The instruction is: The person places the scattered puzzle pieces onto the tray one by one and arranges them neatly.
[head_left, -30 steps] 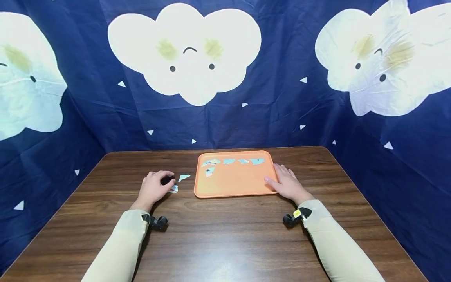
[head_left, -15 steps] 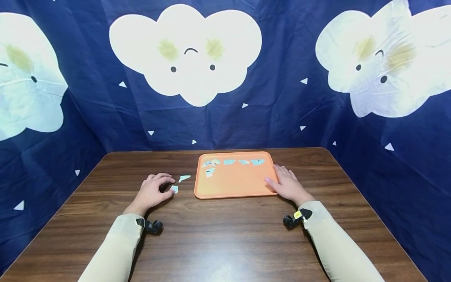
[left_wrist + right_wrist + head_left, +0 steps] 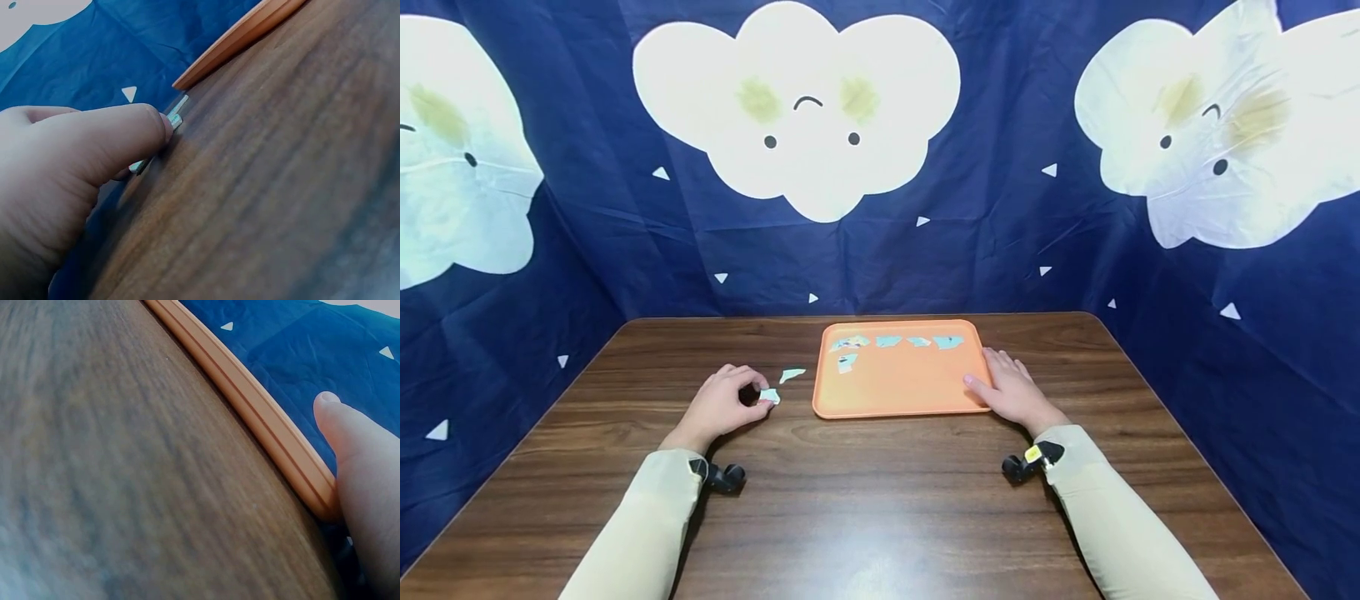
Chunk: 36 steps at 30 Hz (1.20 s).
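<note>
My left hand pinches a small jagged piece, pale blue and white, between thumb and fingertips, low over the table. In the left wrist view the thumb covers most of that piece. Just beyond it lies another pale piece, slim and pointed. On the right, my right hand rests at the edge of an orange tray, its thumb over the rim and its straight fingers along the outside. The right wrist view has the thumb beside the tray's end.
Several jagged light-blue pieces lie in the tray: a row along its far side, including one piece at the right end, and one piece below the row's left end. A dark blue cloth with white clouds hangs behind the wooden table.
My left hand has shifted a little left, and its thumb and fingers have come together on the nearer piece, now tilted. The right hand and the tray keep their places.
</note>
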Motion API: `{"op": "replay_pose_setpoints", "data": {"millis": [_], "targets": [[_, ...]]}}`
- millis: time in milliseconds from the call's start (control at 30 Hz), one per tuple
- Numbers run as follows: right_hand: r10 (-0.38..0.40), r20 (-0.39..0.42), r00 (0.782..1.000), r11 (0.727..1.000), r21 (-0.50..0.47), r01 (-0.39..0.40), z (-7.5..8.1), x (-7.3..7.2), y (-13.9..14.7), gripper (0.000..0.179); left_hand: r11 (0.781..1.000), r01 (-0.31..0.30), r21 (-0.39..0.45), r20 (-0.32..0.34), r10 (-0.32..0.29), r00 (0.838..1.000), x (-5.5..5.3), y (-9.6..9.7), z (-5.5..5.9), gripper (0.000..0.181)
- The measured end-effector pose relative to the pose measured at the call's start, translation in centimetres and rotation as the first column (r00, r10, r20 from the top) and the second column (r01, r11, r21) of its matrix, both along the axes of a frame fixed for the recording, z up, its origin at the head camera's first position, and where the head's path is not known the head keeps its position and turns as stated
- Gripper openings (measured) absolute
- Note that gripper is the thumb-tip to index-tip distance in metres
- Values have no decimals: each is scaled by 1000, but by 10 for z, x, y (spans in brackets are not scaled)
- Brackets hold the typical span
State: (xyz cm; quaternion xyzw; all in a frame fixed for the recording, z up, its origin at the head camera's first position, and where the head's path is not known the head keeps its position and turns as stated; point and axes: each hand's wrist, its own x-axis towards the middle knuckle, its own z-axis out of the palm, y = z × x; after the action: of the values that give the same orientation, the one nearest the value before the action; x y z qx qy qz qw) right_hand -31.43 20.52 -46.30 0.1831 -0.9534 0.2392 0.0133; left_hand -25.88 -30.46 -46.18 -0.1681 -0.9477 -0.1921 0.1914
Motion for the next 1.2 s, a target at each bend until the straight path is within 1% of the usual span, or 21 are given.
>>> {"op": "replay_pose_setpoints", "data": {"millis": [167,233,367,533,767,1033,1200], "targets": [[-4,2,1000,1000,-9,4,-2,0,0,94,1000,4,-27,-69,-6,998,-2,-1,2,21],[-6,6,1000,1000,-8,6,-2,0,0,94,1000,5,-16,-94,-6,996,-3,0,2,20],[-8,15,1000,1000,-9,8,-3,1,0,94,999,32,30,-144,-27,989,-5,6,1,21],[-10,21,1000,1000,-3,10,-3,2,0,92,995,66,74,-163,-54,985,-10,18,0,24],[-2,8,1000,1000,-5,2,0,2,-1,91,990,105,94,-205,-84,975,-20,38,2,23],[-8,10,1000,1000,6,8,0,0,-1,92,990,96,103,-196,-74,978,-29,63,4,25],[-11,8,1000,1000,10,11,-1,-2,-1,93,992,86,89,-231,-64,971,-34,78,5,24]]}}
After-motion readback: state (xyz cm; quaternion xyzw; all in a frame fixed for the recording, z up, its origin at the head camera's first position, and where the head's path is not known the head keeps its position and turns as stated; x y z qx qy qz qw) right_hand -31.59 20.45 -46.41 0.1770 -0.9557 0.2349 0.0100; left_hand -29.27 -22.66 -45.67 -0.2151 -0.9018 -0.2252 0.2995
